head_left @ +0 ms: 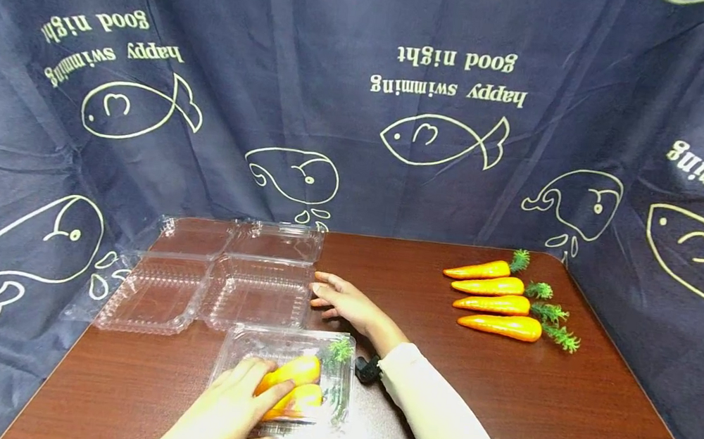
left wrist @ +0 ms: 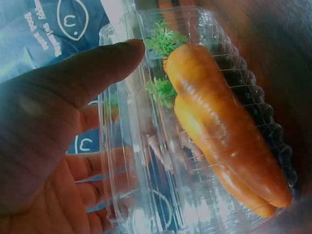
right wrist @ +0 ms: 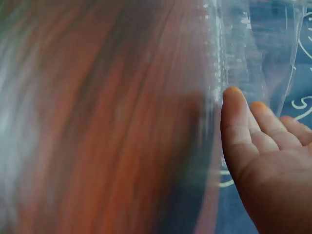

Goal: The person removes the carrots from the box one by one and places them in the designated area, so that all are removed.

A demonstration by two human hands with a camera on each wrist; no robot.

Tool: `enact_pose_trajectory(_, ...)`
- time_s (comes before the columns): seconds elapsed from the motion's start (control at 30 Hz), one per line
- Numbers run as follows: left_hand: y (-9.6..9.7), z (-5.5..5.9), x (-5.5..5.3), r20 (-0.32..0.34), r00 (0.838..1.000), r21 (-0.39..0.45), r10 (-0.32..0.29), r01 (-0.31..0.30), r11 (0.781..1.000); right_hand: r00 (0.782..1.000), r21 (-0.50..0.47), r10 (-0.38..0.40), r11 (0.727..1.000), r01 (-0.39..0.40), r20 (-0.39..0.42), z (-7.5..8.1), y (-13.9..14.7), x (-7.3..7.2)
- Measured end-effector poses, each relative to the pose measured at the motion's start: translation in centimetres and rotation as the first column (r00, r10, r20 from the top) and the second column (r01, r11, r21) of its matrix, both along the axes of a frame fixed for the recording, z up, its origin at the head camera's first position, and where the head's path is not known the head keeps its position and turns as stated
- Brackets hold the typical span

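Observation:
Two orange carrots (left wrist: 219, 126) with green tops lie in a clear plastic clamshell box (head_left: 345, 381) at the table's front. My left hand (head_left: 239, 396) rests over this box with its fingers extended across the lid. In the left wrist view its thumb lies along the box's edge, and the other fingers show partly through the plastic. My right hand (head_left: 350, 309) reaches past the box, its fingers loosely straight. Its fingertips are right at the side of an empty open clamshell (head_left: 256, 320); the right wrist view shows nothing in the palm.
Another empty open clamshell (head_left: 151, 324) stands at the left, with its lid spread toward the back. Several carrots (head_left: 496, 304) lie in a column at the right of the brown table (head_left: 561, 423). Dark blue printed cloth (head_left: 354, 198) surrounds the table's back and sides.

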State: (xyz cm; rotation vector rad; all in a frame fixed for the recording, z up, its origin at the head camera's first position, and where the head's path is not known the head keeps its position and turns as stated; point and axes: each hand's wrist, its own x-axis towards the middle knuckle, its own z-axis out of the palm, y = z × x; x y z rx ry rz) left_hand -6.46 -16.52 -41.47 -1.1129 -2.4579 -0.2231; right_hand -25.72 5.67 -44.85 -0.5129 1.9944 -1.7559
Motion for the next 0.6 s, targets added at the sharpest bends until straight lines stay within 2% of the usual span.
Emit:
enact_pose_trajectory(0.13, 0.6, -0.2, 0.1, -0.010, 1.000, 0.002, -0.006, 0.006, 1.000, 1.000, 0.013, 0.008, 1.000, -0.008, -0.019, 0.2, 1.4, 0.3)
enact_pose_trajectory(0.37, 1.9, -0.3, 0.2, -0.030, 0.999, -0.005, -0.024, 0.024, 1.000, 0.995, 0.021, -0.059, 0.998, 0.061, -0.078, 1.5, 5.2, 1.6)
enact_pose_trajectory(0.6, 3.9, 0.2, 0.2, -0.022, 0.998, -0.008, -0.065, 0.065, 0.998, 0.986, 0.011, -0.107, 0.994, 0.109, -0.128, 2.3, 9.3, 3.0)
